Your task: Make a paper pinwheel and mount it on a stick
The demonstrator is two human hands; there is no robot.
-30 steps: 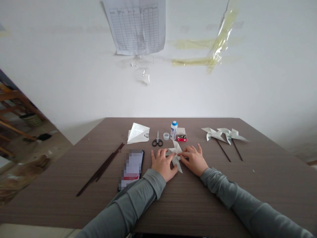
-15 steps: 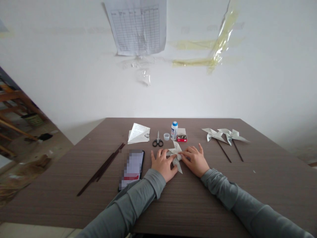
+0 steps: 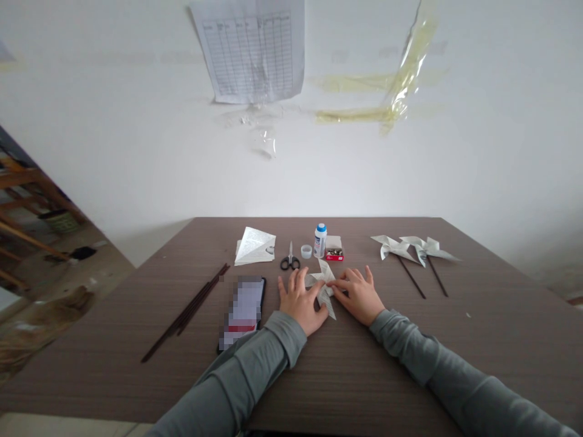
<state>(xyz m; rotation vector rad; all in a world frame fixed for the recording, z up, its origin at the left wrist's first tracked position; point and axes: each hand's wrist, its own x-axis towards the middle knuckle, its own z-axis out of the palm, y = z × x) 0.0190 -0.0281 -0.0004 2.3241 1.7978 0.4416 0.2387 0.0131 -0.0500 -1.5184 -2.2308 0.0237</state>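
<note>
A paper pinwheel (image 3: 327, 294), folded from printed paper, lies on the table between my hands. My left hand (image 3: 301, 302) holds it from the left, with the index fingertip at its centre, the thumb by its lower blade and the other fingers spread. From the right, my right hand (image 3: 359, 295) pinches the centre folds, its little finger raised. My fingers hide part of the middle. Just beyond are black-handled scissors (image 3: 290, 261), a small translucent cap (image 3: 306, 250), a white bottle with a blue top (image 3: 320, 241) and a red box (image 3: 334, 255) of small metal pieces.
Two finished-looking pinwheels on sticks (image 3: 412, 250) lie at the right. Folded paper sheets (image 3: 255, 246) are at the back left. A bundle of dark sticks (image 3: 186, 312) and a phone (image 3: 243, 311) lie left of my hands, the phone close to my left sleeve.
Almost nothing differs. Both hands stay at the pinwheel, with only slight finger movement at its centre, and the view shifts a little.
</note>
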